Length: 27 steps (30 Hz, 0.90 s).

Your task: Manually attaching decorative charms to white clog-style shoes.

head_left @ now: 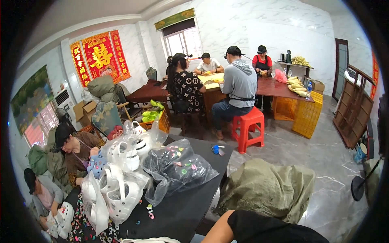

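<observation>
Peeking up at the bottom edge of the view, a white, smooth-moulded foam clog (152,240) (only a sliver shows, so its kind is a likely guess) lies low beside the black tabletop (182,206). Neither of the person's hands is in view, so I cannot tell whether the fingers are spread, pressed together or pinching anything; only a bare arm (221,227) below a short black sleeve (267,229), apparently the person's own, shows at the lower edge.

Near the clog, a few loose pink and green charms (150,211) lie on the tabletop, with a dense heap of small multicoloured charms (77,224) to the left. Clear plastic bags packed with white clogs (121,198) stand just beyond, next to a crumpled transparent bag of colourful charms (180,162).

As a judgement, the step in hand looks like sorting or decorating clogs, though the exact action is hidden. The next move would seem to call for steadying a clog with one hand and a fine fingertip grip on a charm with the other.

Further out, one co-worker (83,146) handles a blue perforated clog (96,164) and another (44,194) holds decorated white clogs (60,220). Right of the tabletop sits an olive-green woven sack (267,186); beyond stands a bright red plastic stool (248,121).
</observation>
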### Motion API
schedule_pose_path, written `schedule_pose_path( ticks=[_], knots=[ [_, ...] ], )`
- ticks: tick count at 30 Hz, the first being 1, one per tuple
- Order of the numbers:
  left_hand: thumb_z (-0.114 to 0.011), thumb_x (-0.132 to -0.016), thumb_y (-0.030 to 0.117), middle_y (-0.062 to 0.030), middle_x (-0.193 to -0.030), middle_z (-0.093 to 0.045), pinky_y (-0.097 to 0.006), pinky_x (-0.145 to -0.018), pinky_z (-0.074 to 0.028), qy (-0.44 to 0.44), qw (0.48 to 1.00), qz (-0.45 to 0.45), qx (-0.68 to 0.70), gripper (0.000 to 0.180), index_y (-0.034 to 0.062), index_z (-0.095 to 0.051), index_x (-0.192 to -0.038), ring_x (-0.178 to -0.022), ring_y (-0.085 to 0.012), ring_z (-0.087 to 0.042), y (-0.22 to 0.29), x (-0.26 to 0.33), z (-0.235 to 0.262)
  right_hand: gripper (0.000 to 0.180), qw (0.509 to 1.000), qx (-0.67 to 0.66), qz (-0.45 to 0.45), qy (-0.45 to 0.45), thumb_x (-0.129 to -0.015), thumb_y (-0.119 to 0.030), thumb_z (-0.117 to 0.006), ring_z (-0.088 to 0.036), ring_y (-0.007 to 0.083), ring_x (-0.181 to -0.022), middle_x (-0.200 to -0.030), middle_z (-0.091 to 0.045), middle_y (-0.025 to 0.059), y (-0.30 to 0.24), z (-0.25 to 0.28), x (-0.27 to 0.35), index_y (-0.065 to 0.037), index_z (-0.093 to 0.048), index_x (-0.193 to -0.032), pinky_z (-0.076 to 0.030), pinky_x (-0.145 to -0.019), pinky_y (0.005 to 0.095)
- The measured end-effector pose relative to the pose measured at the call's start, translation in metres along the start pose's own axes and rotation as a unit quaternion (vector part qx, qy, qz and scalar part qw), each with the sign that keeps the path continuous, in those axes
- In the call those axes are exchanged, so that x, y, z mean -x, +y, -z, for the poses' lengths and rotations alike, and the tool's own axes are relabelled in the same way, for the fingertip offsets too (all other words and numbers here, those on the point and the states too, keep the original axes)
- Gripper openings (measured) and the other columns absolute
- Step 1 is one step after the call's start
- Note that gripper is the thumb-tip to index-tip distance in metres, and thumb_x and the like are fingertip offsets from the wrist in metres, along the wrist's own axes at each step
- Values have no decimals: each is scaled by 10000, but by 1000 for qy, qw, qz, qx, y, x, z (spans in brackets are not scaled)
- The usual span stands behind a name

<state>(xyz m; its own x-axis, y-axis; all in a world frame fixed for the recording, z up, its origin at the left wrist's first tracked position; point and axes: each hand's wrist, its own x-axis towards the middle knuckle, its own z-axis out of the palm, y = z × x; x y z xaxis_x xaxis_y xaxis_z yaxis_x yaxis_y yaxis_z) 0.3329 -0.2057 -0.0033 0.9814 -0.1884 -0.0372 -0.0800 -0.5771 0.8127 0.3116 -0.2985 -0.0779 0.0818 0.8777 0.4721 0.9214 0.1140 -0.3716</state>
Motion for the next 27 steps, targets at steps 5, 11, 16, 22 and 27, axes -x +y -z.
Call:
schedule_pose_path(
  ticks=[5, 11, 16, 22, 27],
  knots=[
    [-528, -958, 241, -52, -572, -524, -320, -502, -374, 64, 989, -119, -59, 359, 15, -565, -682, -516, -148, -488, -37, -8, -7, 303, 994, 45, 103, 5, -753, -307, -576, -535, 294, -488, -526, -552, 129, -12, 37, 2, -85, -614, -550, -418, -485, 441],
    [-570, -927, 219, -82, -573, -536, -323, -486, -376, 130, 954, -271, 10, 312, 7, -580, -698, -498, -169, -499, -36, -11, -14, 340, 992, 117, -13, 34, -809, -347, -563, -582, 322, -589, -587, -586, 151, -41, 107, -6, -83, -663, -619, -457, -584, 480],
    [-606, -901, 200, -106, -574, -546, -326, -474, -378, 195, 918, -343, 36, 275, 1, -593, -712, -482, -185, -508, -29, -11, -23, 296, 991, -129, -34, 16, -876, -313, -535, -606, 390, -795, -791, -640, 194, -1, 134, -18, -64, -692, -841, -484, -713, 454],
    [-648, -870, 178, -135, -576, -558, -329, -458, -380, 301, 917, -260, -37, 237, -7, -608, -729, -464, -206, -519, -29, -8, -28, 333, 963, -155, -207, -77, -942, -341, -497, -609, 412, -869, -1093, -572, 207, 28, 192, -14, -53, -616, -1060, -505, -756, 440],
    [-645, -832, 91, -143, -586, -563, -314, -462, -396, 112, 991, 67, 33, 121, -2, -601, -768, -461, -225, -543, -33, 6, -20, 418, 930, -267, -241, 79, -967, -388, -467, -600, 413, -879, -963, -578, 234, 73, 196, 9, 0, -595, -1057, -490, -753, 451]
  ],
)
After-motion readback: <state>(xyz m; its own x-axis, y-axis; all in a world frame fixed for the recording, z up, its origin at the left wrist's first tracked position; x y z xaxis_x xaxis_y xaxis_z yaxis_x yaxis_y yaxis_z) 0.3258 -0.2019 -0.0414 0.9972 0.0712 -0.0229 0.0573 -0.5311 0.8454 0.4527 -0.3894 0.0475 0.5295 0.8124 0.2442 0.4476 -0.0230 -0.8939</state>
